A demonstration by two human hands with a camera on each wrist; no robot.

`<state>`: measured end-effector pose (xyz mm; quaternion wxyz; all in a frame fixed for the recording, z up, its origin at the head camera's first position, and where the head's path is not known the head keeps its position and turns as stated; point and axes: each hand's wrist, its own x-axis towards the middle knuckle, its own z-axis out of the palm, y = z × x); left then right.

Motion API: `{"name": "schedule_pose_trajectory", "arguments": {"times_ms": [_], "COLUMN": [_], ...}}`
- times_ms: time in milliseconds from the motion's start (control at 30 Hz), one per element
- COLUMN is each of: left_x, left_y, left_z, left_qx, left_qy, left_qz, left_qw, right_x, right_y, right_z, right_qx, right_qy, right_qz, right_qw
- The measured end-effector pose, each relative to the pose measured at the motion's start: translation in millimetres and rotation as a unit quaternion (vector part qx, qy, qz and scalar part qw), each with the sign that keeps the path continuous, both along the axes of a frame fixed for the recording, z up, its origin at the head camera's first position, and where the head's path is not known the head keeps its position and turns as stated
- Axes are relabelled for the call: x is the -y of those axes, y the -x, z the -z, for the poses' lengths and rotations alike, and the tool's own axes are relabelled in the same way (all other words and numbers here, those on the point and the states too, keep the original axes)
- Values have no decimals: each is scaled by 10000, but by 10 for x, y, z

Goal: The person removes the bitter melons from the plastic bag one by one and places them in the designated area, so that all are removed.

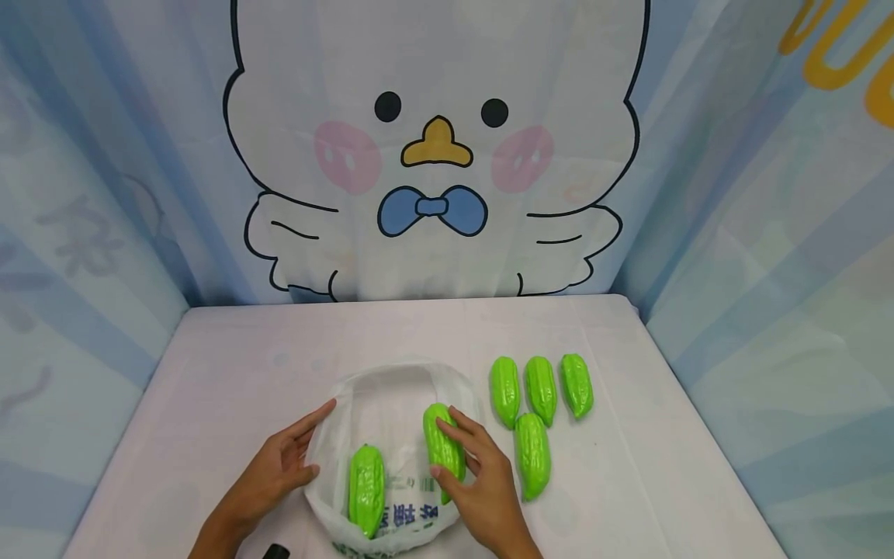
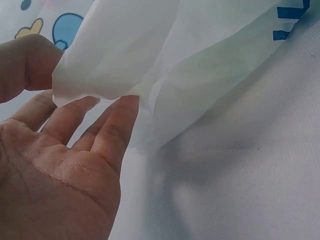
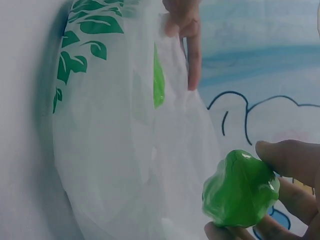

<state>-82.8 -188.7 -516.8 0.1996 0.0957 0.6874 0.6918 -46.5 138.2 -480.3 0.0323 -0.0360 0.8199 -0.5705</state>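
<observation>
A white plastic bag [image 1: 328, 473] with green and blue print stands with its mouth wide on the table. My left hand [image 1: 275, 470] is at its left rim, fingers fairly straight and touching the plastic, as the left wrist view [image 2: 65, 170] shows of the palm of this hand. My right hand [image 1: 485, 485] grips a shiny, ridged green bitter melon [image 1: 440, 442] between thumb and fingers, over the right side of the bag's mouth. The end of that bitter melon [image 3: 242, 190] faces the right wrist camera. Another bitter melon [image 1: 366, 489] lies inside the bag at the left.
Several more bitter melons [image 1: 541, 388] lie on the white tablecloth [image 1: 628, 466] right of the bag, one [image 1: 533, 456] nearer than the others. A small black object [image 1: 276, 551] shows at the front edge. Printed curtains [image 1: 433, 264] hang behind the table and at both sides.
</observation>
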Motion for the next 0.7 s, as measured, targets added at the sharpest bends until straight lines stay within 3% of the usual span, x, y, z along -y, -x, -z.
{"name": "schedule_pose_trajectory", "arguments": {"times_ms": [433,700], "left_x": [7,6], "left_y": [12,6], "left_z": [-9,-4], "left_qx": [109,60], "left_qy": [76,138], "left_qz": [-27,-84], "left_qw": [9999,9999], "right_x": [-263,-533], "right_y": [-1,3], "right_z": [-89,-90], "right_qx": [-147,-543], "right_qy": [63,-20], "right_qz": [576,757], "right_qw": [9982,9956]}}
